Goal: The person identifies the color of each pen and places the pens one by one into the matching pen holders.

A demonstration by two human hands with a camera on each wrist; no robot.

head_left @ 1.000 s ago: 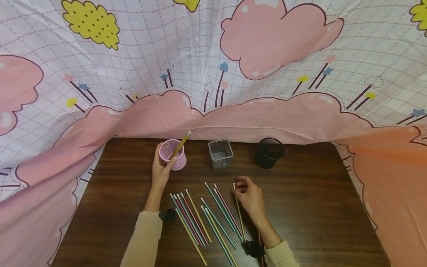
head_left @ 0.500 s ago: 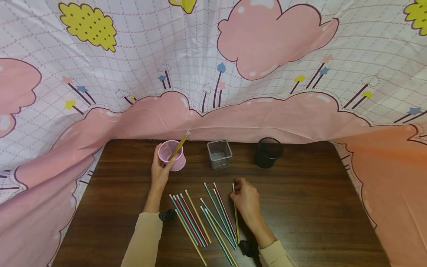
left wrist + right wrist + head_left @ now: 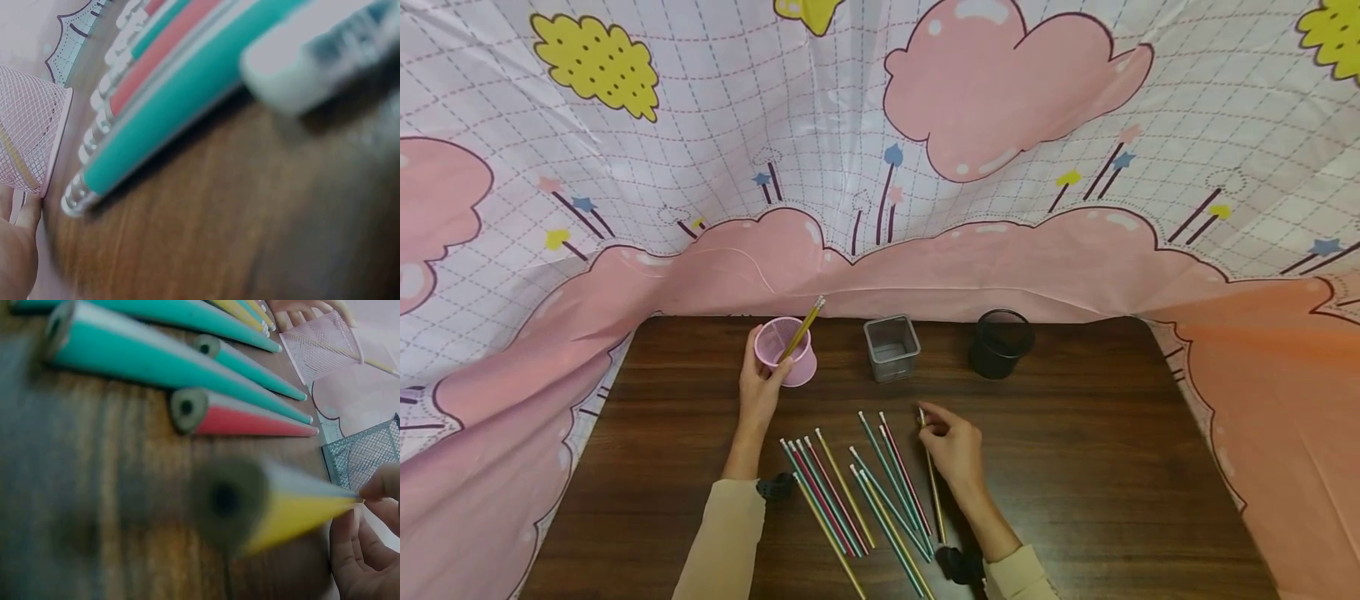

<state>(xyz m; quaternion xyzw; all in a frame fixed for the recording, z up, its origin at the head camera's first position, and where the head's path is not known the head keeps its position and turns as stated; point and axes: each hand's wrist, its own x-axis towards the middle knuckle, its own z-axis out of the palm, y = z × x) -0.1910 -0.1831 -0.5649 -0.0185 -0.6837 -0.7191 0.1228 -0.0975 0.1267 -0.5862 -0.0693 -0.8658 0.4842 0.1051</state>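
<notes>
Pinching a yellow pencil (image 3: 935, 493), likely light, stiff, slick, with the right hand (image 3: 957, 446) near its eraser end, probably the best hold, beside loose pencils (image 3: 906, 472) on the desk (image 3: 1097, 450); gripping a pink cup (image 3: 802, 370) with the left hand (image 3: 760, 392).

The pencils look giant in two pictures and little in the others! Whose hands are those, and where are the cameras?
There's no machine here, just a person's left hand and right hand. The wide pictures come from a camera on the head, looking down. The other two come from cameras on the wrists, so close that the nearest pencils look huge. They lie on a brown table. Beyond them are a pink cup, a gray square cup and a black cup. The left hand holds the pink cup, with gold pencils leaning inside. The right hand pinches a gold pencil near its eraser.
</notes>
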